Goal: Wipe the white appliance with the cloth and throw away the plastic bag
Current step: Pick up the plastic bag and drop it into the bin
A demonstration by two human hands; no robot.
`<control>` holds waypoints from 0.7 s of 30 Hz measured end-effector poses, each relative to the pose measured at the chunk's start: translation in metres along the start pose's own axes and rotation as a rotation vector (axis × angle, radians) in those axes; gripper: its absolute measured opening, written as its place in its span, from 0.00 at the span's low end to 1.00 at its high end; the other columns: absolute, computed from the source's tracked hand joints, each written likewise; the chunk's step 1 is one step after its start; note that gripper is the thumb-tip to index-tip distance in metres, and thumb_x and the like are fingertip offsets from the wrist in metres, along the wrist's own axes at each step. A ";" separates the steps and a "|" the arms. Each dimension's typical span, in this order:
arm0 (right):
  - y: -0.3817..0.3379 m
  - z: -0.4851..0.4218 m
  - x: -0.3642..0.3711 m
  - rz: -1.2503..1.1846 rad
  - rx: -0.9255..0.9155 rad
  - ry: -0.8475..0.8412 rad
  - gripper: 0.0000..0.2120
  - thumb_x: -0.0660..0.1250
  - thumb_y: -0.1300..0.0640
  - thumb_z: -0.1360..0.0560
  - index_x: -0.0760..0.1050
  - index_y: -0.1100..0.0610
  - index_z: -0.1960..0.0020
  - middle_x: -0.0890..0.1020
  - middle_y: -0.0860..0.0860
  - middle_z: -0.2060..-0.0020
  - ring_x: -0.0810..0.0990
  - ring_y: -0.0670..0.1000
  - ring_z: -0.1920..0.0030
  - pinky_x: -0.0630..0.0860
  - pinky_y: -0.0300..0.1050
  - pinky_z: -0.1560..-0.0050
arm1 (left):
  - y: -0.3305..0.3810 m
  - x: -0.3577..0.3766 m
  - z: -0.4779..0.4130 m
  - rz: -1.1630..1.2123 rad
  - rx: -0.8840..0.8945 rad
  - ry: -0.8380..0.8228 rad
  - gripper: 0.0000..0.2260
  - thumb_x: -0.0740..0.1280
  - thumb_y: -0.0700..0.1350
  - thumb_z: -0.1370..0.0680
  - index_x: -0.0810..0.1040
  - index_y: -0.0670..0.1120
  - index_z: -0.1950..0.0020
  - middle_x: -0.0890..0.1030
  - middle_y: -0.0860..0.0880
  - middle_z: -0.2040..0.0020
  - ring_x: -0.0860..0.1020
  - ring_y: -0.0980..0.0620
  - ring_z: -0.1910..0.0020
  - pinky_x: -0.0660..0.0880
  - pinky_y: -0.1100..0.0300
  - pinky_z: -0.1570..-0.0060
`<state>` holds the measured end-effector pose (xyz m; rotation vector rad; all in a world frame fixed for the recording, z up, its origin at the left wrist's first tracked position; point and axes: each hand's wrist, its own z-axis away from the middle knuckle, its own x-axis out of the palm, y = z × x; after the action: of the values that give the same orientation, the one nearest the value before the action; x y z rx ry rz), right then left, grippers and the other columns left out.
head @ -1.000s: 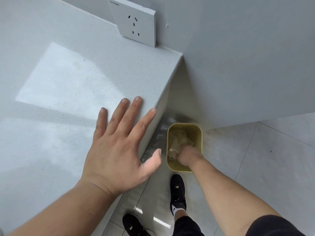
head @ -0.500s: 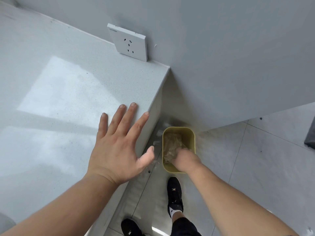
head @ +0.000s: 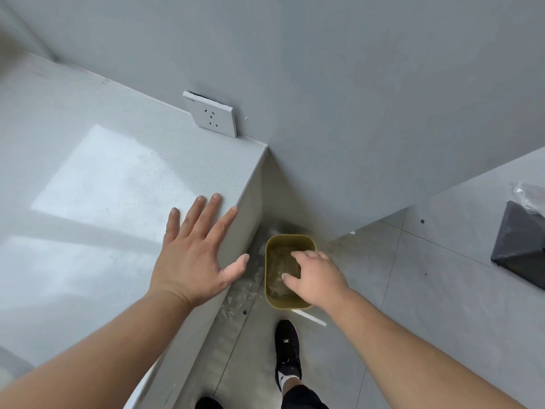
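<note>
I see my left hand (head: 193,255) lying flat on the pale worktop (head: 88,187), palm down and fingers spread wide, with the fingertips close to the worktop's right edge near its far corner. It grips nothing.

My right hand (head: 317,276) hangs over the yellow bin (head: 290,238), which stands on the grey tiled floor (head: 427,305) just beside the worktop's side and against the wall (head: 324,84). Its fingers are loose and parted, pointing down into the bin's mouth, with nothing pinched between them.

The plastic bag (head: 278,261), clear and crumpled, lies inside the bin, under and just left of the right hand's fingers. I cannot tell whether the fingertips touch it. The bag is well apart from the left hand, lower down and past the worktop's edge.

A white socket (head: 211,115) sits on the wall where it meets the worktop. A black shoe (head: 287,346) stands on the floor just in front of the bin. At the right edge of the view a dark angular object (head: 522,246) rests on the floor.
</note>
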<state>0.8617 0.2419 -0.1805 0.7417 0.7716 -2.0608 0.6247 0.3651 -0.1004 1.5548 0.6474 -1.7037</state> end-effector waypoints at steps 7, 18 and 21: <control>-0.008 0.033 -0.036 0.026 -0.116 0.106 0.36 0.55 0.29 0.22 0.61 0.45 0.20 0.68 0.47 0.21 0.61 0.57 0.20 0.63 0.59 0.22 | 0.006 -0.011 0.002 0.035 -0.024 -0.046 0.39 0.48 0.76 0.21 0.48 0.59 0.14 0.44 0.52 0.13 0.39 0.49 0.15 0.42 0.38 0.17; -0.046 0.075 -0.124 0.029 -0.246 0.266 0.41 0.50 0.25 0.25 0.52 0.42 0.17 0.59 0.47 0.17 0.53 0.55 0.17 0.55 0.57 0.20 | 0.014 -0.096 0.025 0.126 -0.161 -0.002 0.41 0.47 0.78 0.25 0.51 0.62 0.15 0.48 0.54 0.13 0.45 0.49 0.14 0.43 0.43 0.17; -0.058 0.089 -0.144 0.034 -0.287 0.302 0.42 0.48 0.23 0.26 0.49 0.42 0.17 0.57 0.46 0.16 0.52 0.54 0.17 0.54 0.57 0.19 | 0.011 -0.122 0.034 0.131 -0.170 0.022 0.42 0.49 0.79 0.26 0.52 0.62 0.15 0.50 0.54 0.13 0.47 0.48 0.14 0.45 0.43 0.17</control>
<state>0.8661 0.2734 -0.0041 0.9031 1.1859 -1.7773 0.6130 0.3539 0.0261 1.4654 0.6689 -1.4966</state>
